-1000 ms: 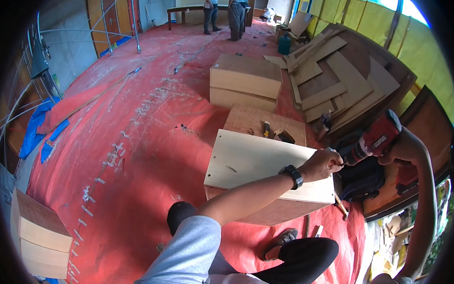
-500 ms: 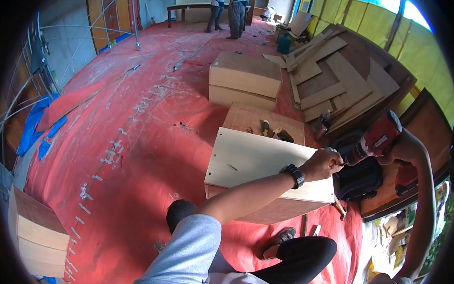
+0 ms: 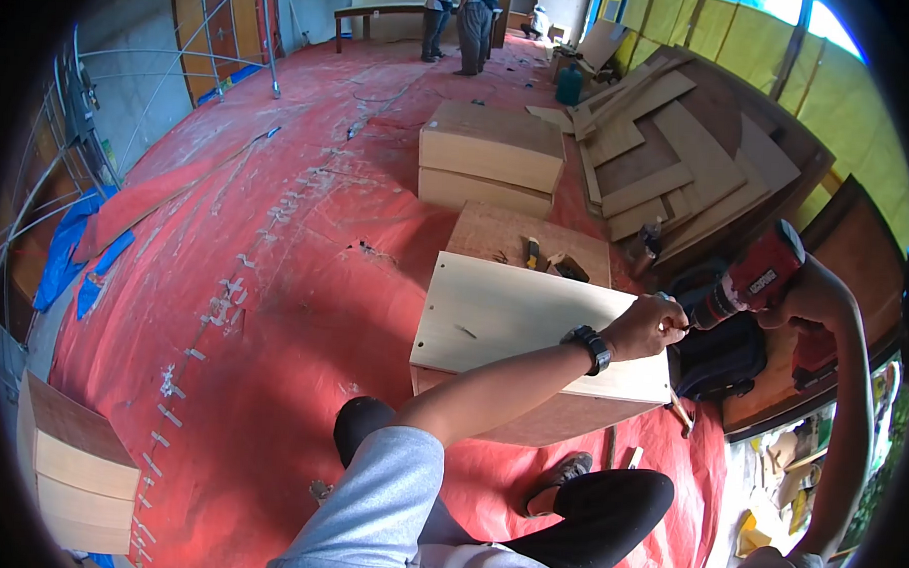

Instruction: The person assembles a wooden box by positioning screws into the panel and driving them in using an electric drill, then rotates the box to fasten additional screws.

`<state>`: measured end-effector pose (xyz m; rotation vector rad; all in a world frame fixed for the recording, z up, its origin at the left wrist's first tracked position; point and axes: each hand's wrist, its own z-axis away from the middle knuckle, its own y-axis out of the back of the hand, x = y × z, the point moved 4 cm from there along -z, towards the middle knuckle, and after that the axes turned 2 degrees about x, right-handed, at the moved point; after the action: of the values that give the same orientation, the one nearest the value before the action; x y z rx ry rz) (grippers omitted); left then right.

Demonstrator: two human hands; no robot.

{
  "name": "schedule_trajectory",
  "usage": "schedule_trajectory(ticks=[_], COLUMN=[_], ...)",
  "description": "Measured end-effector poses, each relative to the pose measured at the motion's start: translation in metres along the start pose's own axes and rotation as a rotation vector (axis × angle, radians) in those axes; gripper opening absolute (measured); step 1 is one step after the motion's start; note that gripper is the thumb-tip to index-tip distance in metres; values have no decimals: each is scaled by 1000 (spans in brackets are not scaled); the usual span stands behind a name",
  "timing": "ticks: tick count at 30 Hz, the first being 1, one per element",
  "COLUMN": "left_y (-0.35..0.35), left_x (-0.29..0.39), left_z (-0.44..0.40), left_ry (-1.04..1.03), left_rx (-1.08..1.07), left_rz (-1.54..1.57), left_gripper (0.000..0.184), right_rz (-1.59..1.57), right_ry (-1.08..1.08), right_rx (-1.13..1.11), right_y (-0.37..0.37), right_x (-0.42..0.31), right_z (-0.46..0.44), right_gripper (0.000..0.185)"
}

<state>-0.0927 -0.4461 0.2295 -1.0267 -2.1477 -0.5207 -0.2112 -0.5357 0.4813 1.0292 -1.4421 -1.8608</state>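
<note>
My right hand (image 3: 813, 295) is wrapped round the grip of a red cordless drill (image 3: 765, 270), held level with its chuck pointing left. My left hand (image 3: 645, 329), with a dark watch on the wrist, is pinched at the tip of the drill's bit; whatever lies between the fingertips is too small to make out. Both hands are over the right end of a pale wooden box (image 3: 519, 311). Holes show along the left edge of its top panel, and a small screw-like piece (image 3: 466, 331) lies on that panel.
Behind the box stands a brown wooden box (image 3: 516, 231) bearing a yellow-black tool (image 3: 532, 253). Farther off are stacked boxes (image 3: 489, 155) and cut boards (image 3: 669, 151). A hammer (image 3: 681, 417) lies on the red floor sheet (image 3: 291, 378) at right. Two people stand at the back.
My hands and the drill stay nearly still. At the back, a standing person has shifted slightly to the right.
</note>
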Motion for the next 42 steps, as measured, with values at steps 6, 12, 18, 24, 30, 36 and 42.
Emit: schedule_trajectory(ticks=[6, 12, 18, 24, 30, 36, 42], left_y=[1, 1, 1, 1, 1, 2, -4], left_x=[1, 0, 1, 2, 0, 5, -15], left_z=[-1, -1, 0, -1, -1, -1, -1], left_ry=[-29, -32, 3, -51, -75, -85, -53], left_rx=[0, 8, -8, 10, -5, -1, -65], left_rz=[-46, -54, -39, -69, -134, -153, -155], left_gripper=[8, 8, 8, 8, 9, 10, 13], right_rz=[0, -20, -3, 10, 12, 20, 126], right_ry=[36, -15, -19, -39, -31, -38, 17], right_rx=[-16, 0, -8, -20, -20, -42, 60], right_y=[-1, -1, -1, -1, -3, -1, 1], right_x=[7, -1, -2, -6, -10, -6, 11], right_z=[-6, 1, 1, 3, 5, 2, -7], right_gripper=[42, 41, 41, 45, 47, 45, 31])
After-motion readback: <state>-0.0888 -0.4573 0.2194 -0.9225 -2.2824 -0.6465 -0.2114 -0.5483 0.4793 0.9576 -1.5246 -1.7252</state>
